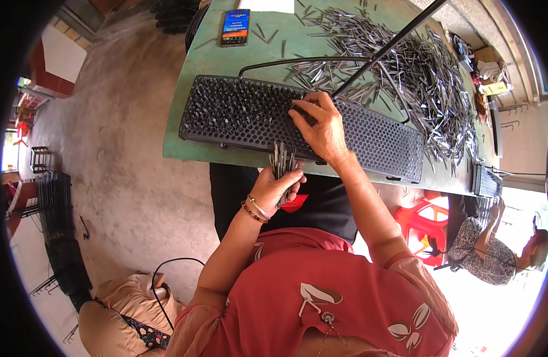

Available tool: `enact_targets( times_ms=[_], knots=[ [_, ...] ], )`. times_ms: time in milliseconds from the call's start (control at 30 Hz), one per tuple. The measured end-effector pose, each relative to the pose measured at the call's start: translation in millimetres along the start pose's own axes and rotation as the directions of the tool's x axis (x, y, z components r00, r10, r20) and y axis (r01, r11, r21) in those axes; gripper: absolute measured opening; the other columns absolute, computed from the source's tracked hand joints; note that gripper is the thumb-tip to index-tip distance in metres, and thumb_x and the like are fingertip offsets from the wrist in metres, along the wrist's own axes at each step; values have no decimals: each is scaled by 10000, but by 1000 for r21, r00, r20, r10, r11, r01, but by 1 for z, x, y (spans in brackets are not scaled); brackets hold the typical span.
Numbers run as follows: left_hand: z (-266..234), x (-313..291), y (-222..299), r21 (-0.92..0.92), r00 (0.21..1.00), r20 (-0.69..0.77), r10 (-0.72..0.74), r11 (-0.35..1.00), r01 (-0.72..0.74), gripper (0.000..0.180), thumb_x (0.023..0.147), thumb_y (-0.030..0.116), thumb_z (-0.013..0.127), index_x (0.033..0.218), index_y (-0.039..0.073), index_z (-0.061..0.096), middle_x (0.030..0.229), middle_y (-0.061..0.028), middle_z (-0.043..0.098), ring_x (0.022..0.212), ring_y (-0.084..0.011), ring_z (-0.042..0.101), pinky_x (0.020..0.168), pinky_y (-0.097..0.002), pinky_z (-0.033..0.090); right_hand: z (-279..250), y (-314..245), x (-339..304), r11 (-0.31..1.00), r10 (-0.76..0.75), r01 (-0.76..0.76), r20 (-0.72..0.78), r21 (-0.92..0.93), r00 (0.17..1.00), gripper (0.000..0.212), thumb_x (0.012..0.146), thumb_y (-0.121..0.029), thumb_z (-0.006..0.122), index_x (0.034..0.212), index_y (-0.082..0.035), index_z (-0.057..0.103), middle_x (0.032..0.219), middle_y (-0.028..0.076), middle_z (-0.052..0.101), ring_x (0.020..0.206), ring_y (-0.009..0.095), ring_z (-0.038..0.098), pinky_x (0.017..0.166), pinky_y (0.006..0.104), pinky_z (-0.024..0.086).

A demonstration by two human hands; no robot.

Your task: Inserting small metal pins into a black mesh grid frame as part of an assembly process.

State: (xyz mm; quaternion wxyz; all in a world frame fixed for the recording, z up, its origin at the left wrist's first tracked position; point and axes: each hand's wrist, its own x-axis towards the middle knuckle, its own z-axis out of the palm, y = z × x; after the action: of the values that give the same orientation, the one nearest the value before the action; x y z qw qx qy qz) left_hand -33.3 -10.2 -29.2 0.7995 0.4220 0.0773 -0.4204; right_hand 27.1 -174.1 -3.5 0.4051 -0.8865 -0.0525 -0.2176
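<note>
A phone [235, 28] lay far left on the green desk [211, 62]. Nearer, dark strips [238, 107] filled the left part of the black perforated panel [369, 132]. At its near edge, my left hand [276, 187] had its fingers wrapped around a bundle of strips [281, 160]. My right hand [326, 130] bent its fingers over mid-panel; whether they pinched anything, I could not tell. Rightward were bare holes, then, far right, a loose heap of strips [431, 83].

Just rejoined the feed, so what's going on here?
The person's left hand grips a bundle of thin dark strips beside a black perforated tray. The right hand is bent over the tray's middle. Dark strips stick up across its left part; open holes show on the right. A loose pile of strips lies on the green table.
</note>
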Motion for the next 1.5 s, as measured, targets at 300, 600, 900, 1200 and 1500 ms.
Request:
enact_targets(
  times_ms=[300, 600, 900, 1200, 1500],
  knots=[
    [2, -3, 4, 32, 999, 39, 21, 999, -22, 250, 896, 127, 577, 1101, -11, 551, 813, -77, 616, 597, -90, 541, 495, -212, 435, -3, 3, 3, 999, 33, -33, 8, 2, 999, 147, 775, -67, 691, 916, -27, 682, 934, 74, 579, 665, 160, 593, 576, 270, 486],
    [-2, 2, 0, 86, 997, 45, 55, 995, -59, 259, 865, 146, 611, 1078, 4, 567, 815, -73, 630, 593, -82, 550, 505, -205, 441, -11, -1, 17, 915, -286, 323, 175, -242, 942, 170, 754, -37, 663, 924, -36, 658, 914, 96, 556, 763, 266, 595, 671, 344, 496],
    [-4, -5, 7, 72, 997, 60, 46, 996, -50, 264, 881, 106, 572, 1116, -12, 544, 821, -51, 601, 643, -95, 543, 549, -225, 439, -31, -23, 8, 986, 127, -159, 381, 55, 916, 197, 827, -149, 675, 962, -6, 675, 850, 68, 619, 687, 106, 559, 587, 239, 445],
    [1, -4, 13, 213, 961, 251, 112, 963, -167, 277, 881, 118, 587, 1127, -1, 542, 812, -39, 619, 625, -57, 540, 512, -198, 428, -31, -21, -6, 792, 181, -492, 629, 362, 756, 308, 855, -270, 660, 898, 35, 680, 805, 65, 634, 715, 113, 559, 626, 269, 453],
    [0, -3, 13, 197, 956, 292, 26, 976, -87, 294, 877, 107, 596, 1139, -9, 531, 791, -56, 605, 558, -55, 477, 478, -209, 392, -29, -22, -2, 789, 409, -535, 392, 301, 824, 201, 881, -186, 631, 912, 5, 685, 722, 8, 623, 672, 49, 502, 594, 223, 422]
  ],
)
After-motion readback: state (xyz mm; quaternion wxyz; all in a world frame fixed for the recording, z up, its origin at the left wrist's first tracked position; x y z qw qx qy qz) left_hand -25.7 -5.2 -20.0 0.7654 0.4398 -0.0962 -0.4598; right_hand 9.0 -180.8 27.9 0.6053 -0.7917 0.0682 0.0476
